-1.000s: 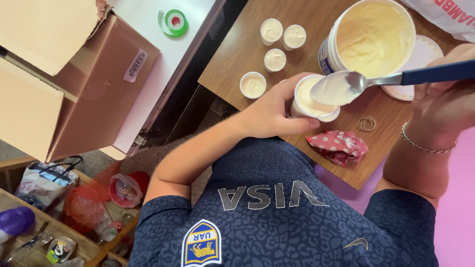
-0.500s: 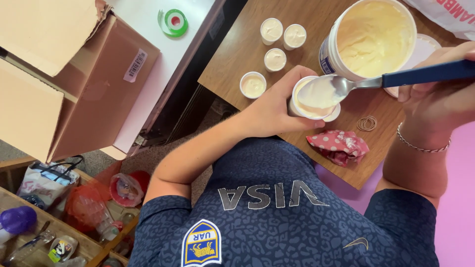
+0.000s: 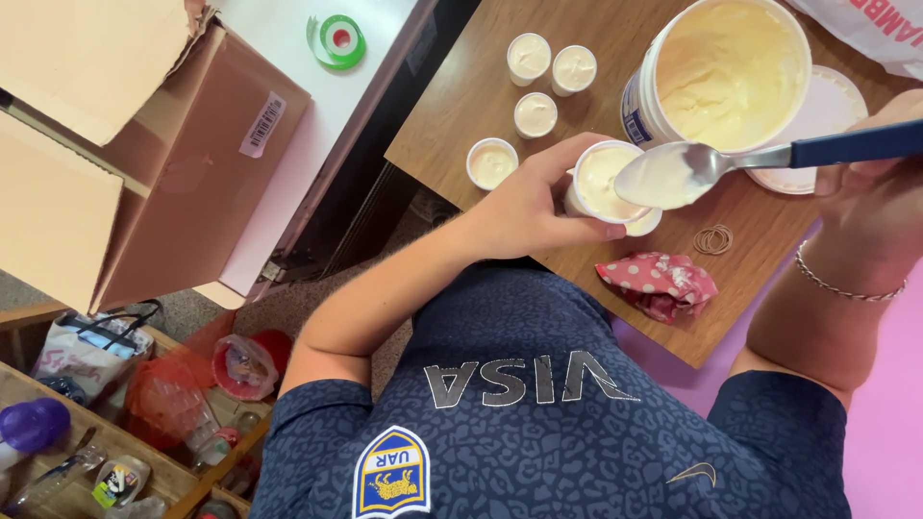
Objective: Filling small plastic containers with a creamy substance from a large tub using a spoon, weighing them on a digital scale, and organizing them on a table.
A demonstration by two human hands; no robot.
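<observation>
A person's left hand (image 3: 534,207) wraps around a small cup (image 3: 604,183) of pale cream at table centre, fingers closed on its wall, while the right hand (image 3: 880,183), at three o'clock, is closed on the blue handle of a spoon (image 3: 673,175) whose cream-coated bowl hovers just over the cup's rim. The big tub (image 3: 726,72) of cream stands at one o'clock of the cup, on a white lid (image 3: 827,115); four filled cups (image 3: 536,113) sit at ten to eleven o'clock. The likely slip: cream sliding off the spoon's edge onto the table (image 3: 461,106) (the cup looks nearly full), or the cup tilting in the grip. The brown wooden table also carries rubber bands (image 3: 713,238) and a red dotted cloth (image 3: 659,284); beyond, at nine o'clock, an open cardboard box (image 3: 144,163) and green tape (image 3: 336,40) crowd a cluttered room.
</observation>
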